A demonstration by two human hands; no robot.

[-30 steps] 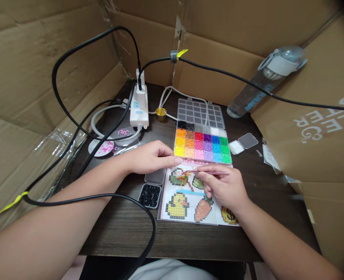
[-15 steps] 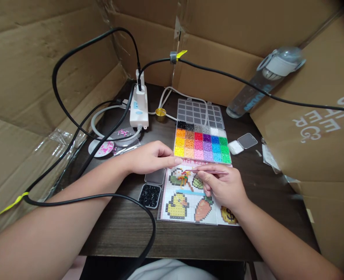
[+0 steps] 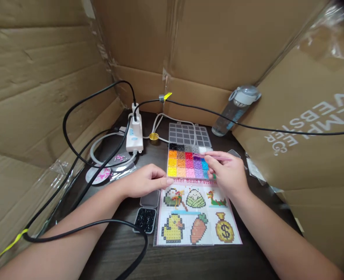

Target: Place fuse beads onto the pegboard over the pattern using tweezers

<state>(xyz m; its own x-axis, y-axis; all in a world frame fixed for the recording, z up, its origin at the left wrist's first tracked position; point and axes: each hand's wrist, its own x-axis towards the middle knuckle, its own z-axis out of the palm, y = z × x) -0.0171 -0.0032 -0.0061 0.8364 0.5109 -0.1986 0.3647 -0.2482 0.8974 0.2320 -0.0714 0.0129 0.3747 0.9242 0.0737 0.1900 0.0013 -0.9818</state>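
Observation:
My right hand is closed on pink tweezers, held over the compartment box of coloured beads. The tweezer tips are by the red and purple compartments; whether a bead is between them is too small to tell. My left hand rests at the upper left corner of the bead pattern sheet, thumb stretched out and fingers loosely bent, with nothing visible in it. A clear pegboard seems to cover the sheet's left part. On it, orange, green and brown beads form a small figure over the upper left picture.
Left of the sheet stands a small box of black beads. A power strip, gold cup and plate with pink beads are further back. Black cables loop across my left arm. A bottle leans against the cardboard wall.
My right hand has moved up with the tweezers, from the bead figure on the sheet to the bead box. My left hand stays by the sheet's corner. The view has tilted upward.

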